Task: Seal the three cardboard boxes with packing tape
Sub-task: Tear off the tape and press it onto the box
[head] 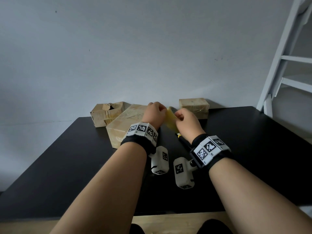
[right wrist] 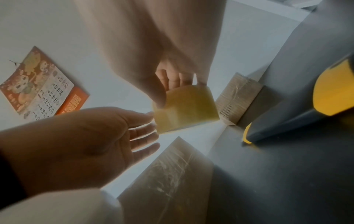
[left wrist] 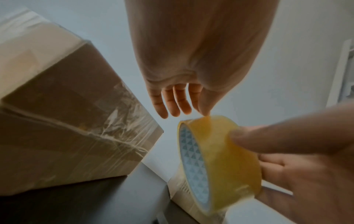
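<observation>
The right hand (right wrist: 168, 63) held a yellow tape roll (right wrist: 184, 108). The left hand (right wrist: 91, 139) had straight fingers touching the roll. Two boxes (right wrist: 237, 98) sat on the dark table (right wrist: 287, 174). A calendar (right wrist: 42, 87) hung on the wall.

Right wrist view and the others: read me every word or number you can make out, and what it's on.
"12", large, on the orange cartoon wall calendar.
"17", "18", "19", "24", "25", "26", "31", dates on that calendar; its other print is blurred.
Small brown cardboard box: dark printed lines, unreadable.
White coded wrist bands: tiny labels, too small.
Yellow tape roll: triangle pattern, no words.
</observation>
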